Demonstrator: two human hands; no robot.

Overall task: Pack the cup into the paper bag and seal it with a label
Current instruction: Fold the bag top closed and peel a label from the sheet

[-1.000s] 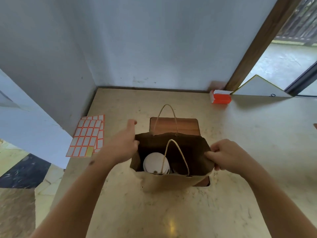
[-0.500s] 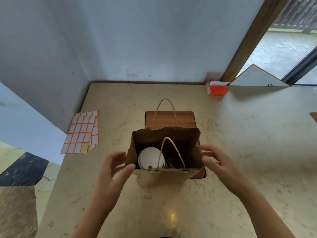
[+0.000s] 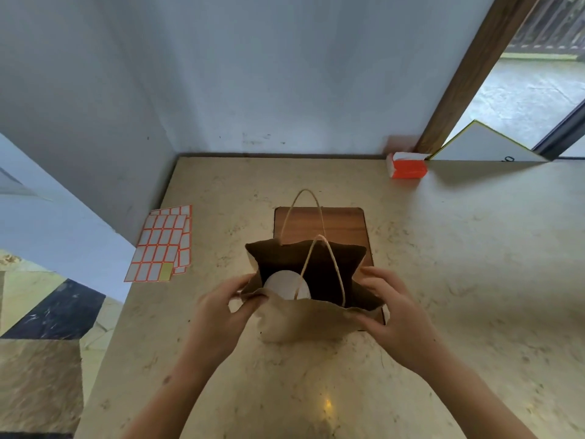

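The cup (image 3: pixel 286 285), seen only as a round white lid, sits upright at the bottom of the paper bag (image 3: pixel 304 321), low and toward the left-hand side of the opening, between the two hands and just beyond the near rim they hold. So the packing part looks done; what remains is closing the mouth and sealing it.

The left hand (image 3: pixel 221 315) pinches the near-left corner of the bag's rim between thumb and curled fingers. The right hand (image 3: pixel 392 315) grips the near-right corner the same way, thumb inside the mouth, fingers wrapped outside. The mouth runs with its long axis from hand to hand, and its far rim lies beyond both grips, so the coming fold probably means bringing the near edge forward to meet the far one, or pressing both down together. Two twisted paper handles (image 3: pixel 319 264) arch up from the rims.

The bag is thin brown kraft paper, soft and crumpled along the near edge, dark inside. It stands on a rectangular wooden board (image 3: pixel 319 223) with rounded corners, lying on a smooth, mottled beige stone counter (image 3: pixel 459 280).

The label sheet (image 3: pixel 161 245), white rectangles edged in orange, lies flat well out to the left of the left hand, which is clearly the nearer one to reach it. A small orange-and-white box (image 3: pixel 406 166) stands far beyond the right hand by the wall.
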